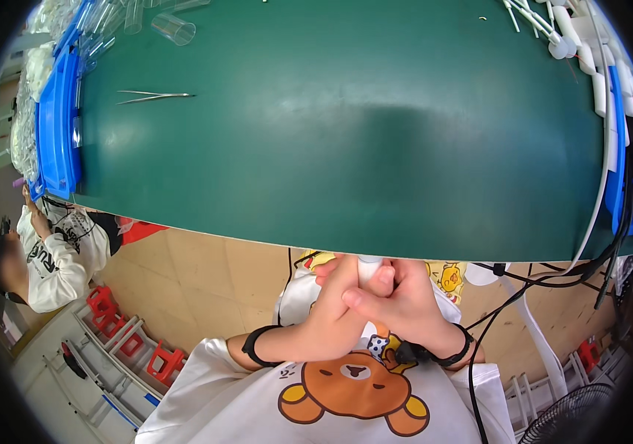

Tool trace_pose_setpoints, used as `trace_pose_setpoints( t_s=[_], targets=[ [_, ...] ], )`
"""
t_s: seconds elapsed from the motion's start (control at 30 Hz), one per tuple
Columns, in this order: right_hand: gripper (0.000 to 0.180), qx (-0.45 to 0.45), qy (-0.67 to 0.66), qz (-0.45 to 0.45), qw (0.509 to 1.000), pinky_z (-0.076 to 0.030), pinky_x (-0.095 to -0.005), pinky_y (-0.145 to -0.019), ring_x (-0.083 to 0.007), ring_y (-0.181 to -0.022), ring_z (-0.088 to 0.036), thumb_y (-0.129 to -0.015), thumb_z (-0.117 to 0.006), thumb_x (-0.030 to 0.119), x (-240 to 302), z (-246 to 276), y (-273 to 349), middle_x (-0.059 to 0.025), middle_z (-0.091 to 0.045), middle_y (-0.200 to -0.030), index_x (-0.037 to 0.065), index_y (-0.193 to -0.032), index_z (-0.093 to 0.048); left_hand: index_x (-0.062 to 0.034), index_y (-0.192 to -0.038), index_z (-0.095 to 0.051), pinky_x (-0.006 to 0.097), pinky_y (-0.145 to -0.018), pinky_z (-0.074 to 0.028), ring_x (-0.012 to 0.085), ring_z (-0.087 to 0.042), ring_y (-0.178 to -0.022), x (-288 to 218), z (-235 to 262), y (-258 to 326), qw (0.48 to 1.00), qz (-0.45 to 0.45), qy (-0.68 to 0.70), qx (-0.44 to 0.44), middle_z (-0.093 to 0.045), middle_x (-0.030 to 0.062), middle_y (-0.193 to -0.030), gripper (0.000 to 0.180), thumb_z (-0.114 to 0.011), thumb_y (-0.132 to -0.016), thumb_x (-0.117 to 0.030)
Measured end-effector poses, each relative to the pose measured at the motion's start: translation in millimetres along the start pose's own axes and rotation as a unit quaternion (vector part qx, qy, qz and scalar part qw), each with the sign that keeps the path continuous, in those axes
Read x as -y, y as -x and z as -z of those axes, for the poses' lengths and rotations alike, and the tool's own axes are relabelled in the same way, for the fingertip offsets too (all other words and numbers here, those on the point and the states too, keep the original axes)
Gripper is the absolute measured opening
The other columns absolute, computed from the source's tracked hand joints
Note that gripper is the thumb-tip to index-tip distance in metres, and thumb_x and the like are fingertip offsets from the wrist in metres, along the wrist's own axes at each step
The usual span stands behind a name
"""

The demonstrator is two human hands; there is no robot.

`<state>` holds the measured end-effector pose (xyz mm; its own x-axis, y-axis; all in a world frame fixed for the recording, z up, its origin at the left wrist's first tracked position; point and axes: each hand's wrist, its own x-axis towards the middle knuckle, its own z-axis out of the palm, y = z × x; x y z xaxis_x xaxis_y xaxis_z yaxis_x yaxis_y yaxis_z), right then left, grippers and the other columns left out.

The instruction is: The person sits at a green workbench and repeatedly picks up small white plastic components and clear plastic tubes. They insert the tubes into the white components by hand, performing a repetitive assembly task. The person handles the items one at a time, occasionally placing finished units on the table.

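Close to my body, just below the table's near edge, both hands are closed together around a small white cylindrical piece [367, 271]. My left hand [337, 314] wraps it from the left side. My right hand [410, 302] presses against it from the right, thumb lying across toward the left hand. Only the upper part of the white piece shows; fingers hide the rest, so its exact kind cannot be made out. Metal tweezers [155, 96] lie on the green tabletop [316, 170], far to the left and away from my hands.
A blue bin [57, 126] with clear plastic stands at the left; clear tubes [174, 29] lie near it. White cylindrical parts [599, 63] fill the right side beside another blue bin [615, 192]. Black cables [553, 280] hang by the right edge. A person [61, 255] sits at left.
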<state>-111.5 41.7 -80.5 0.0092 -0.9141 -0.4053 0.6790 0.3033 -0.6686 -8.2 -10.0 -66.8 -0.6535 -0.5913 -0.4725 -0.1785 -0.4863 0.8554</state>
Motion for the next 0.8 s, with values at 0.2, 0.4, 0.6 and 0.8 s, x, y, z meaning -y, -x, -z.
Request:
trace_pose_setpoints(
  t_s=[0.2,0.4,0.6,0.8],
  targets=[
    [0.031,-0.033,-0.101,-0.046,0.993,-0.049,-0.0281,-0.078,-0.0152,-0.092,-0.058,-0.075,-0.063,0.001,9,-3,1,-0.0113,-0.061,-0.1,-0.003,-0.104,-0.051,-0.0067,-0.083,-0.041,0.023,-0.056,-0.031,0.0065,-0.034,-0.061,-10,-10,-1,1.0,0.012,-0.006,-0.018,-0.038,-0.0039,-0.067,0.023,-0.041,-0.095,-0.027],
    [0.032,-0.004,-0.097,-0.115,0.989,-0.048,-0.027,-0.079,-0.0152,-0.094,-0.058,-0.077,-0.063,0.001,18,8,3,-0.0098,-0.059,-0.101,-0.004,-0.106,-0.05,-0.0059,-0.086,-0.04,0.023,-0.056,-0.03,0.0073,-0.033,-0.061,-13,-23,2,0.998,0.045,0.017,-0.048,-0.038,-0.0031,-0.067,0.022,-0.04,-0.095,-0.025],
    [0.031,-0.018,-0.107,-0.103,0.989,-0.048,-0.0266,-0.078,-0.0147,-0.092,-0.058,-0.077,-0.063,0.001,18,7,4,-0.0094,-0.06,-0.099,-0.004,-0.106,-0.051,-0.0048,-0.089,-0.043,0.023,-0.058,-0.032,0.0081,-0.035,-0.063,-14,-28,1,0.997,0.025,-0.011,-0.078,-0.04,-0.0023,-0.07,0.02,-0.04,-0.095,-0.023],
    [0.032,-0.024,-0.112,-0.087,0.99,-0.049,-0.0348,-0.079,-0.023,-0.094,-0.058,-0.079,-0.059,0.003,18,4,2,-0.0138,-0.055,-0.103,-0.004,-0.108,-0.048,-0.0047,-0.089,-0.045,0.02,-0.057,-0.034,0.0056,-0.04,-0.065,-13,-27,0,0.996,0.006,0.001,-0.091,-0.044,-0.0029,-0.072,0.018,-0.042,-0.094,-0.022]
  ],
)
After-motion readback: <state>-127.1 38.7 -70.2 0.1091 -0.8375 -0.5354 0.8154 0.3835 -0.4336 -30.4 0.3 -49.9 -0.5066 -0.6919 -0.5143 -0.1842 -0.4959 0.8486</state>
